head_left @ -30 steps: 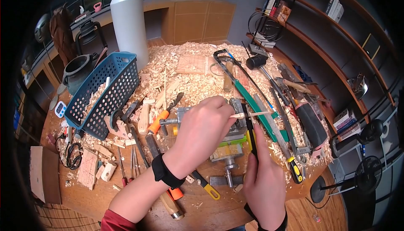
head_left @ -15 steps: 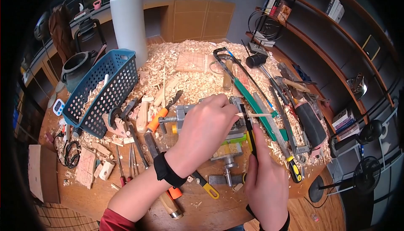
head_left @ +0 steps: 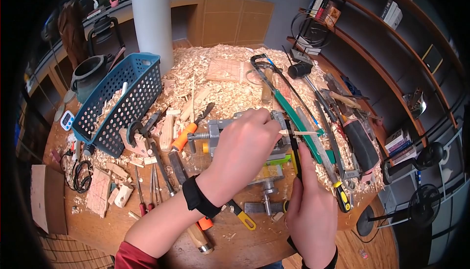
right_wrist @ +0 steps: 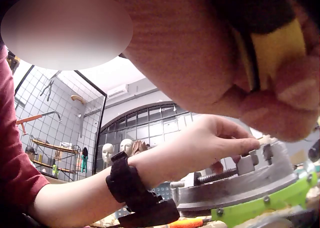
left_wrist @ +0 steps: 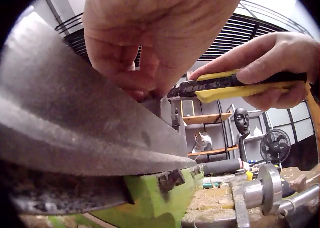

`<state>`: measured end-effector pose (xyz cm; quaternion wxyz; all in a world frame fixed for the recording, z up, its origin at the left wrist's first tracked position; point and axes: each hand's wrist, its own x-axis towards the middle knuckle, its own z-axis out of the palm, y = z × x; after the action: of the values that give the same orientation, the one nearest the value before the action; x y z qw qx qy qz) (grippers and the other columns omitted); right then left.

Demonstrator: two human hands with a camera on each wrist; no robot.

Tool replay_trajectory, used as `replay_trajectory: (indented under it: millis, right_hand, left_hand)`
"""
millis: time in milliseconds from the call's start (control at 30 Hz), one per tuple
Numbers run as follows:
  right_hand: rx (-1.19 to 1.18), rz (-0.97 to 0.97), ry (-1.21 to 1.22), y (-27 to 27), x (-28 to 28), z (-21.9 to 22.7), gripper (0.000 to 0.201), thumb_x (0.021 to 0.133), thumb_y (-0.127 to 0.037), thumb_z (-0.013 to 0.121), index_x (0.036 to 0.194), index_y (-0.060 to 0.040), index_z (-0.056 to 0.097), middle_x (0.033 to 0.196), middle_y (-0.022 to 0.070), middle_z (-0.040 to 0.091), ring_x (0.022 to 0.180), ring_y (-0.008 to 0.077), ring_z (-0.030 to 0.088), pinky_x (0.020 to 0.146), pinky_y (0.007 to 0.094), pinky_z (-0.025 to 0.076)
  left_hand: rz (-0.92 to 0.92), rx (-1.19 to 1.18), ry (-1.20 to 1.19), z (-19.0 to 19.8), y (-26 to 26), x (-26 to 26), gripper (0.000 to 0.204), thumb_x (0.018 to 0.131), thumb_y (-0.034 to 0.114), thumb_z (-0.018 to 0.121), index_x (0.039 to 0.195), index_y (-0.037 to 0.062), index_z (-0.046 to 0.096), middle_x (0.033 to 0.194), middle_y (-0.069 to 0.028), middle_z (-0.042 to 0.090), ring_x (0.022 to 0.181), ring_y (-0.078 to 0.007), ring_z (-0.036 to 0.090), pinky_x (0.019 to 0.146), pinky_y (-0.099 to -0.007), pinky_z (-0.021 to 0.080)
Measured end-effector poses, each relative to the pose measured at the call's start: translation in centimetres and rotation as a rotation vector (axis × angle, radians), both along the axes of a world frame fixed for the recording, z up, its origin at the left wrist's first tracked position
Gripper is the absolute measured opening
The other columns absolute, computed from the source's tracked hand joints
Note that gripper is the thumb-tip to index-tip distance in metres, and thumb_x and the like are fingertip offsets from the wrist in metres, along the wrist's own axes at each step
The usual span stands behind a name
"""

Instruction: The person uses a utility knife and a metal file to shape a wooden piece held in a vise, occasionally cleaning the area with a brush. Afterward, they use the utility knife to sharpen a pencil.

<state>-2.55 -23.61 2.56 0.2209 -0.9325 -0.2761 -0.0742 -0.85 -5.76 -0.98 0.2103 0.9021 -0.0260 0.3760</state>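
Left hand [head_left: 247, 144] back up, fingers [left_wrist: 125, 80] curled in pinch, forearm [head_left: 159, 225] slanting in; right hand [head_left: 314, 212] nearby, gripping, index finger [head_left: 306, 160] extended forward.

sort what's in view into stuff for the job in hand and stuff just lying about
In use, it seems:
- thin wood strip, pinched by the left hand
- yellow-and-black tool, held by the right hand
- vise, below the left hand

Lying about:
- green saw
- black mallet
- blue basket
- timer

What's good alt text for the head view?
Left hand pinches a thin wooden stick at a metal vise; right hand holds a yellow-black tool across the stick. Wood shavings, a blue basket and a saw lie beyond.
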Motion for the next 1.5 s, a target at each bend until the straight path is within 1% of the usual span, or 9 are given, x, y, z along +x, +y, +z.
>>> replay_trajectory:
  millis: [400,700,767,867,1000,1067,1100,1167,1500]
  right_hand:
    - [-0.031,0.006,-0.027,0.4,-0.2,-0.1,0.062,0.095,0.001,0.056,0.154,-0.0092,0.041,0.067,0.0224,0.061,0.06,0.0416,0.063,0.057,0.0496,0.046]
    - [-0.062,-0.042,-0.016,0.7,-0.6,-0.3,0.062,0.096,0.0,0.056,0.155,-0.0075,0.04,0.067,0.0229,0.062,0.058,0.0411,0.063,0.054,0.0507,0.045]
    - [-0.143,-0.041,-0.05,0.6,-0.8,-0.4,0.074,0.088,-0.003,0.063,0.157,-0.0062,0.035,0.076,0.0165,0.065,0.058,0.035,0.066,0.052,0.0452,0.052]
    - [-0.116,-0.023,-0.056,0.4,-0.9,-0.7,0.076,0.087,-0.003,0.063,0.157,-0.0056,0.035,0.076,0.0165,0.065,0.059,0.0349,0.067,0.053,0.045,0.053]
    - [-0.134,-0.019,-0.02,0.3,-0.7,-0.3,0.077,0.087,-0.003,0.064,0.158,-0.0056,0.034,0.077,0.0164,0.066,0.06,0.035,0.067,0.053,0.0448,0.053]
    - [-0.071,-0.027,0.001,0.6,-0.7,-0.2,0.065,0.096,-0.001,0.056,0.157,-0.0083,0.037,0.066,0.0225,0.062,0.057,0.041,0.063,0.054,0.0504,0.046]
    - [-0.071,-0.027,0.001,0.6,-0.6,-0.1,0.065,0.096,-0.001,0.056,0.157,-0.0083,0.037,0.066,0.0225,0.062,0.057,0.041,0.063,0.054,0.0504,0.046]
    - [-0.17,-0.013,-0.021,0.4,-0.5,0.2,0.076,0.087,-0.004,0.064,0.158,-0.0064,0.034,0.072,0.0168,0.065,0.058,0.036,0.066,0.052,0.0465,0.052]
    - [-0.142,-0.013,0.028,-0.3,-1.0,0.6,0.073,0.09,-0.005,0.062,0.157,-0.0063,0.035,0.068,0.0186,0.065,0.055,0.0361,0.065,0.05,0.0473,0.051]
  left_hand:
    - [0.0,0.003,-0.003,-0.1,0.0,0.0,0.01,0.088,0.013,0.072,0.088,0.0029,0.071,0.086,-0.0104,0.064,0.083,-0.0319,0.066,0.071,-0.0419,0.054]
    - [-0.002,-0.017,-0.008,0.0,-0.2,0.0,0.01,0.088,0.012,0.072,0.087,0.0026,0.071,0.086,-0.0106,0.065,0.082,-0.0318,0.066,0.071,-0.0416,0.054]
    - [-0.004,-0.025,-0.008,0.1,-0.2,-0.1,0.01,0.087,0.012,0.073,0.087,0.0024,0.071,0.086,-0.0106,0.064,0.082,-0.0318,0.066,0.071,-0.0416,0.054]
    - [-0.009,-0.023,-0.019,0.0,-0.2,-0.1,0.009,0.087,0.011,0.073,0.086,0.0023,0.071,0.085,-0.0106,0.064,0.081,-0.0318,0.066,0.07,-0.0416,0.054]
    - [-0.021,-0.023,-0.034,0.1,-0.2,0.0,0.009,0.086,0.01,0.073,0.086,0.0022,0.071,0.084,-0.0105,0.064,0.081,-0.0317,0.066,0.07,-0.0414,0.054]
    - [-0.027,-0.028,-0.046,0.1,-0.1,0.0,0.008,0.085,0.01,0.073,0.086,0.0022,0.071,0.084,-0.0105,0.064,0.081,-0.0317,0.066,0.07,-0.0413,0.054]
    - [-0.029,-0.03,-0.047,0.1,-0.1,0.0,0.008,0.084,0.009,0.074,0.085,0.0023,0.071,0.083,-0.0105,0.063,0.08,-0.0317,0.066,0.07,-0.0414,0.053]
    - [-0.033,-0.032,-0.048,0.2,-0.2,-0.1,0.007,0.083,0.009,0.074,0.084,0.0024,0.071,0.082,-0.0106,0.063,0.08,-0.0318,0.066,0.069,-0.0415,0.053]
    - [-0.077,-0.079,-0.066,0.2,-0.1,-0.1,0.008,0.08,0.007,0.076,0.083,0.0013,0.071,0.08,-0.0114,0.062,0.077,-0.0324,0.066,0.067,-0.042,0.053]
